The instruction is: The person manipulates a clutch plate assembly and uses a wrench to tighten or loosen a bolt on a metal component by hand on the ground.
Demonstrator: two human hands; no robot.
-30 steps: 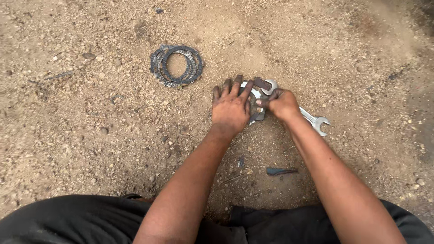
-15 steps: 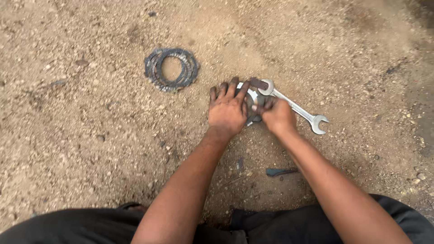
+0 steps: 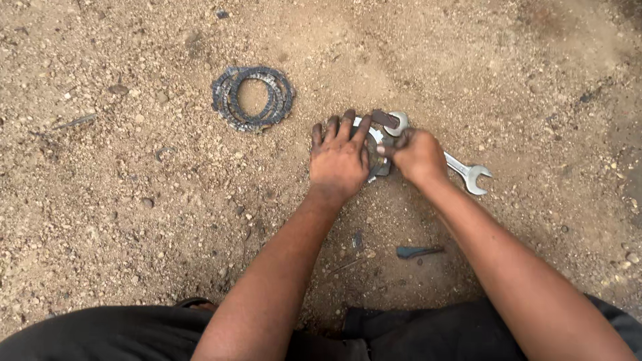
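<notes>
A: Hands first. What do you log?

B: Left hand point(image 3: 340, 159) lies palm down, fingers spread and flat, pressing on a round metal part point(image 3: 376, 155) on the ground. Most of that part is hidden under the palm; only a pale rim shows at the fingertips and a grey edge between the two hands.

A: And the right?

B: Right hand point(image 3: 417, 155) is curled into a loose fist just beside the left, knuckles up. It is closed around the middle of a silver wrench point(image 3: 468, 171). The open-jawed end sticks out to the right past the wrist, resting on the dirt; the ring end point(image 3: 399, 123) shows above the fist, touching the round part.

A: Where does the part sit overall?

B: On bare gravelly ground point(image 3: 535, 80), centre of view, directly ahead of the person's knees.

A: Around it?

B: Up and to the left, well apart, a stack of dark ring-shaped plates point(image 3: 253, 97) lies flat on the dirt. Nearer the person, below the right forearm, a small dark tool point(image 3: 418, 252) lies on the ground. A few thin bits of debris lie near it, too small to identify. Dark trousers point(image 3: 93, 337) fill the bottom edge.
</notes>
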